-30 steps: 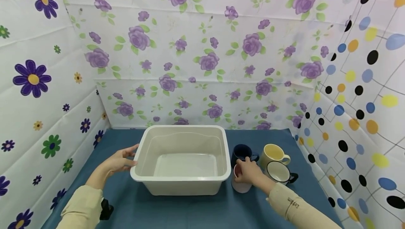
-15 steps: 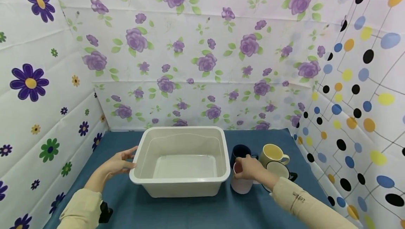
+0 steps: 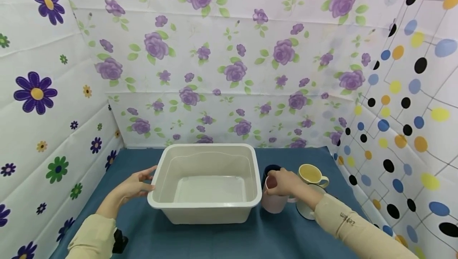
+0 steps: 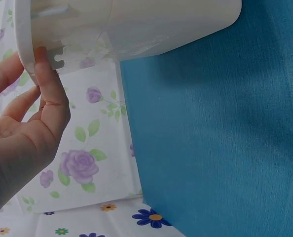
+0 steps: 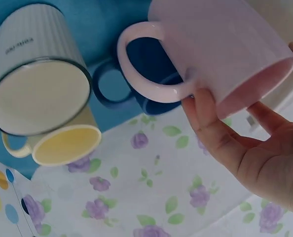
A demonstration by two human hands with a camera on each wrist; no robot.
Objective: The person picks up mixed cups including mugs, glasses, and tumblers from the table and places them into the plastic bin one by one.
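I note my right hand [image 3: 282, 182] gripping the pale pink ceramic mug [image 3: 273, 202] at its rim, fingers [image 5: 205, 129] curled over the lip with the thumb on the opposite side. The mug sits just right of the cream rectangular plastic tub [image 3: 205, 207], close against the tub's right wall. Compared with a second ago, the mug appears slightly raised and tipped, and my right forearm now crosses over the white mug with the dark rim [image 3: 307, 209], hiding most of it; earlier that mug was fully exposed. In the right wrist view the pink mug's handle [image 5: 136, 64] points away from my fingers, towards the white dark-rimmed mug [image 5: 38, 94].

Beyond my right fingertips stands the dark navy ceramic mug [image 3: 270, 170], largely hidden behind my hand. Further right of my knuckles is the pale yellow ceramic mug [image 3: 312, 174], upright, handle to the right, unmoved.

My left hand [image 3: 134, 185] rests against the tub's left rim, fingers loosely extended and only lightly curved, thumb tip [image 4: 42, 59] touching the rim edge in the left wrist view. Its position matches the earlier frames. The tub stands unmoved on the blue cloth-covered table [image 3: 200, 239].
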